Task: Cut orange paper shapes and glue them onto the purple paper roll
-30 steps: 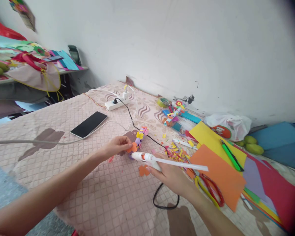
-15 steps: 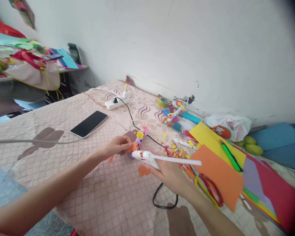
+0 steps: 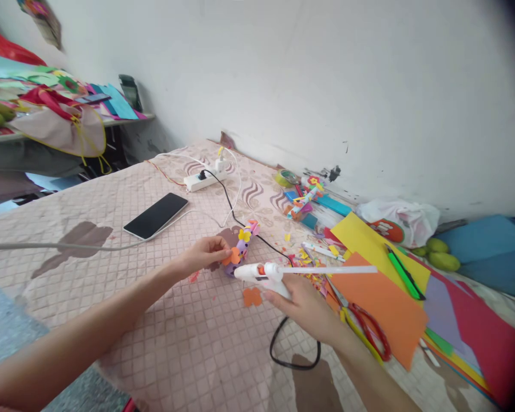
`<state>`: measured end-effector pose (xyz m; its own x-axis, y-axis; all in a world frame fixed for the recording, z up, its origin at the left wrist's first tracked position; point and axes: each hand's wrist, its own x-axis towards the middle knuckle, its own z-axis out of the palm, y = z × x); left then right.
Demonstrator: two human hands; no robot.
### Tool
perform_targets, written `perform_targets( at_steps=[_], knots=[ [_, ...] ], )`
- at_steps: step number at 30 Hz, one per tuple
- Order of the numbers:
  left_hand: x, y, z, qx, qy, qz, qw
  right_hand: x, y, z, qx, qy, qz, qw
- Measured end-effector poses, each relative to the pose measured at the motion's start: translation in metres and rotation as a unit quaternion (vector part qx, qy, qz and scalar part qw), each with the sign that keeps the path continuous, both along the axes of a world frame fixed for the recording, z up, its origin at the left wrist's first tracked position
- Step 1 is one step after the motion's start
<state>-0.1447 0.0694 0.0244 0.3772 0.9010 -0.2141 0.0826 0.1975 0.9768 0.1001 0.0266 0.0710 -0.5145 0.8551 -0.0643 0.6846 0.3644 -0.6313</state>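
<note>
Between its fingertips my left hand [image 3: 205, 253] pinches an orange paper flower [image 3: 232, 257]. The flower is right against a purple craft piece [image 3: 242, 246] decorated with small yellow and pink flowers; whether they touch I cannot tell. Wrapped around the handle of a white glue gun [image 3: 261, 273] is my right hand [image 3: 305, 301]. A long glue stick [image 3: 332, 269] sticks out of the gun's back, and its nozzle points left, close to the purple piece. Below the nozzle, another orange flower cutout [image 3: 252, 296] lies on the tablecloth.
A phone [image 3: 156, 215] and a power strip [image 3: 205, 179] lie beyond my left hand, with cables across the cloth. To the right are scissors [image 3: 364, 332], a green cutter [image 3: 404, 272], orange sheets [image 3: 386, 309] and paper scraps [image 3: 313, 263]. A decorated stick [image 3: 302, 200] lies near the wall.
My right hand has drawn the glue gun slightly right and turned it, so the glue stick lies more level and reaches further right. My left hand stays with the orange flower.
</note>
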Motion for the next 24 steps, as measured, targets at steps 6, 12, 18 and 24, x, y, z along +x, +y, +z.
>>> perform_targets(
  at_steps=[6, 12, 18, 24],
  knots=[
    [-0.003, -0.002, -0.003, 0.006, -0.022, -0.003, 1.0, 0.022, 0.003, -0.023, -0.105, 0.107, -0.072, 0.986],
    [-0.008, -0.005, -0.01, 0.021, -0.024, -0.006, 0.999, 0.027, 0.0, -0.029, -0.123, 0.164, -0.094, 0.974],
    [-0.02, -0.007, -0.014, 0.027, 0.008, -0.017, 0.999, 0.026, -0.002, -0.032, -0.13, 0.185, -0.108, 0.968],
    [-0.027, -0.008, -0.021, -0.003, 0.052, -0.023, 0.998, 0.026, -0.002, -0.034, -0.137, 0.194, -0.107, 0.966]
  ],
)
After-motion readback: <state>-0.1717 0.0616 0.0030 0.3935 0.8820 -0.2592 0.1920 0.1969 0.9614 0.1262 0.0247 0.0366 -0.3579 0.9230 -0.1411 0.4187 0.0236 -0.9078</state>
